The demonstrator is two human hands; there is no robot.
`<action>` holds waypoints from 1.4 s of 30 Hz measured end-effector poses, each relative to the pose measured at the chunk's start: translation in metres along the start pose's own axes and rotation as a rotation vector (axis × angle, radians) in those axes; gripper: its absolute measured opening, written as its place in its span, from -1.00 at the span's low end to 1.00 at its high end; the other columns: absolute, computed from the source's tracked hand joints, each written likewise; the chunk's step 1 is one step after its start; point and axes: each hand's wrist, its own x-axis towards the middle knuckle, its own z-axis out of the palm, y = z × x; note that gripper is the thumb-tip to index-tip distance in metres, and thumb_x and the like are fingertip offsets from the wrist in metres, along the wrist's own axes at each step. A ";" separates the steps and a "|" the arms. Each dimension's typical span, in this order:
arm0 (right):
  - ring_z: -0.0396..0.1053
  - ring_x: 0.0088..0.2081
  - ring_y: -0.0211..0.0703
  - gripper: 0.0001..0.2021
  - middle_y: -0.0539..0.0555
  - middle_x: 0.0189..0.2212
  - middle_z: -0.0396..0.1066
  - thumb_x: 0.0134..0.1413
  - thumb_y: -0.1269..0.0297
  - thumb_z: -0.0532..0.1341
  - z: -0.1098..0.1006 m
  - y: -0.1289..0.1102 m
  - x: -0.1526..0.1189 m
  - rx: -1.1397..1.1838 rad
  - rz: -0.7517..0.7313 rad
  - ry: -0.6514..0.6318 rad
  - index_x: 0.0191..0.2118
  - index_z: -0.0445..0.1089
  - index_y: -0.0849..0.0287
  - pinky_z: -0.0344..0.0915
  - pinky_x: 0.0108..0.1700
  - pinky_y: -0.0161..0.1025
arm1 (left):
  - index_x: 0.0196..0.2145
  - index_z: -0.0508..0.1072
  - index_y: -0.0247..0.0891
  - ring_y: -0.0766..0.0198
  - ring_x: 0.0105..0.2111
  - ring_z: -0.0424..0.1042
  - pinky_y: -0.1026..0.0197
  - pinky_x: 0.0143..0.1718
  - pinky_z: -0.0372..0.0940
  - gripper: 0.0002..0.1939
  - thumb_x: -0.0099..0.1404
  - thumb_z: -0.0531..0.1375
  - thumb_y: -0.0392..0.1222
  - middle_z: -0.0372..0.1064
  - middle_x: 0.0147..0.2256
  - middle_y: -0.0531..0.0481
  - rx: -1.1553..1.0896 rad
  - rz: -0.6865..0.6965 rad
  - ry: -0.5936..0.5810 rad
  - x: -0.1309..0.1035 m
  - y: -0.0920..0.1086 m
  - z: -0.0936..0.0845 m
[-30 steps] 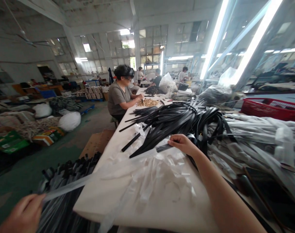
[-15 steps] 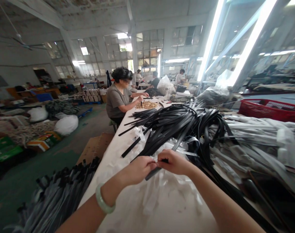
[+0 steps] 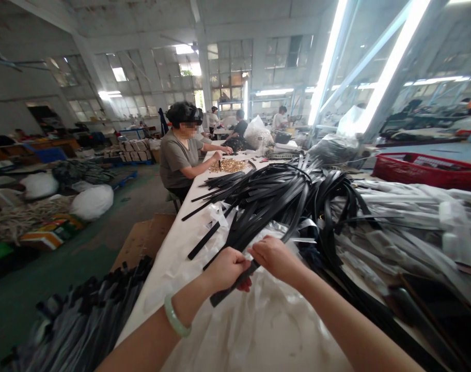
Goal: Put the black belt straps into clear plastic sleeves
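Observation:
My left hand (image 3: 228, 269), with a pale green bangle (image 3: 176, 316) on its wrist, is closed round a black strap (image 3: 223, 294) whose end sticks out toward the lower left. My right hand (image 3: 272, 257) is on the same strap just to the right, fingers bent together over it; its fingertips are partly hidden. Beyond both hands lies a large heap of black straps (image 3: 270, 191) on the white table (image 3: 169, 248). Thin clear plastic wrappers (image 3: 254, 310) lie under and around my hands.
Wrapped strips (image 3: 406, 222) and a red basket (image 3: 425, 173) are on the right, with a dark phone-like object (image 3: 433, 305) nearer. A person in a grey shirt (image 3: 177, 155) sits at the table's left edge by small gold pieces (image 3: 230, 165). Bundled straps (image 3: 80, 315) stand at lower left.
My left hand has shifted slightly left, and more of the strap's end shows below it. The fingers of my right hand look straighter. The whole view has turned a little to the right.

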 end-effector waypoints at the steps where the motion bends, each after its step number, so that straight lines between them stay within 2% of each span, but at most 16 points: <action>1: 0.20 -0.56 -0.26 -0.63 -0.01 -0.64 0.29 0.31 0.27 -0.01 0.002 -0.004 0.000 0.012 -0.016 -0.022 -0.56 0.20 0.17 0.04 -0.32 -0.26 | -0.52 0.37 -0.34 0.28 -0.61 0.44 0.22 -0.52 0.38 -0.59 0.19 0.11 0.11 0.39 -0.60 -0.04 -0.006 -0.003 -0.001 -0.001 -0.001 0.000; 4: 0.26 -0.52 -0.26 -0.64 0.00 -0.60 0.34 0.33 0.27 -0.03 0.003 0.003 -0.002 -0.026 0.020 -0.020 -0.52 0.25 0.18 0.05 -0.30 -0.28 | -0.56 0.37 -0.35 0.28 -0.61 0.44 0.27 -0.57 0.33 -0.55 0.16 0.12 0.15 0.41 -0.59 -0.08 0.018 -0.015 0.005 -0.007 -0.005 -0.006; 8: 0.24 -0.58 -0.26 -0.53 0.02 -0.66 0.33 0.35 0.19 -0.05 0.005 0.025 -0.003 -0.195 0.104 0.065 -0.59 0.25 0.19 0.03 -0.26 -0.24 | -0.61 0.38 -0.37 0.28 -0.63 0.42 0.32 -0.63 0.25 -0.55 0.16 0.13 0.11 0.40 -0.61 -0.10 0.094 -0.029 0.046 -0.012 -0.004 -0.016; 14: 0.28 -0.56 -0.27 -0.58 0.00 -0.63 0.37 0.35 0.23 -0.03 0.010 0.003 -0.002 -0.146 -0.008 0.046 -0.54 0.28 0.18 0.03 -0.29 -0.26 | -0.59 0.37 -0.35 0.29 -0.65 0.41 0.29 -0.61 0.31 -0.66 0.21 0.08 -0.07 0.37 -0.64 -0.03 0.174 -0.010 0.095 -0.014 0.004 -0.010; 19: 0.24 -0.60 -0.27 -0.52 0.04 -0.68 0.34 0.36 0.21 -0.06 0.005 0.010 -0.003 -0.234 0.094 0.135 -0.61 0.26 0.20 0.02 -0.28 -0.24 | -0.59 0.37 -0.34 0.30 -0.66 0.40 0.33 -0.66 0.27 -0.67 0.22 0.08 -0.09 0.37 -0.64 -0.02 0.259 0.008 0.147 -0.019 0.003 -0.014; 25: 0.20 -0.60 -0.30 -0.50 0.00 -0.67 0.32 0.37 0.18 -0.09 0.012 0.003 -0.002 -0.095 0.036 0.114 -0.59 0.27 0.19 0.02 -0.31 -0.28 | -0.60 0.37 -0.34 0.35 -0.68 0.36 0.36 -0.66 0.26 -0.66 0.26 0.04 -0.14 0.32 -0.66 0.01 0.326 0.065 0.151 -0.016 0.008 -0.009; 30: 0.20 -0.60 -0.26 -0.45 0.03 -0.71 0.28 0.37 0.14 -0.11 0.007 0.013 -0.004 -0.196 0.186 0.234 -0.64 0.24 0.18 0.02 -0.30 -0.25 | -0.57 0.36 -0.33 0.34 -0.69 0.36 0.36 -0.69 0.23 -0.69 0.26 0.03 -0.16 0.33 -0.65 0.01 0.365 0.067 0.169 -0.011 0.010 -0.007; 35: 0.20 -0.59 -0.29 -0.50 -0.01 -0.67 0.30 0.37 0.18 -0.10 0.007 0.008 -0.003 -0.114 0.069 0.148 -0.58 0.28 0.18 0.04 -0.30 -0.29 | -0.57 0.37 -0.33 0.34 -0.68 0.36 0.36 -0.67 0.24 -0.68 0.27 0.02 -0.15 0.33 -0.65 0.01 0.390 0.088 0.142 -0.011 0.015 -0.005; 39: 0.18 -0.61 -0.28 -0.46 0.02 -0.71 0.28 0.36 0.14 -0.09 0.002 0.011 -0.003 -0.204 0.187 0.225 -0.64 0.25 0.18 0.03 -0.30 -0.26 | -0.59 0.35 -0.32 0.34 -0.68 0.36 0.36 -0.68 0.21 -0.67 0.26 0.04 -0.12 0.35 -0.63 -0.01 0.421 0.083 0.170 -0.013 0.018 -0.009; 42: 0.19 -0.60 -0.29 -0.46 0.00 -0.70 0.28 0.37 0.17 -0.11 0.005 0.006 -0.002 -0.167 0.125 0.222 -0.63 0.26 0.18 0.03 -0.31 -0.29 | -0.56 0.36 -0.32 0.33 -0.66 0.38 0.36 -0.66 0.22 -0.67 0.27 0.03 -0.10 0.35 -0.63 0.00 0.434 0.093 0.162 -0.013 0.020 -0.006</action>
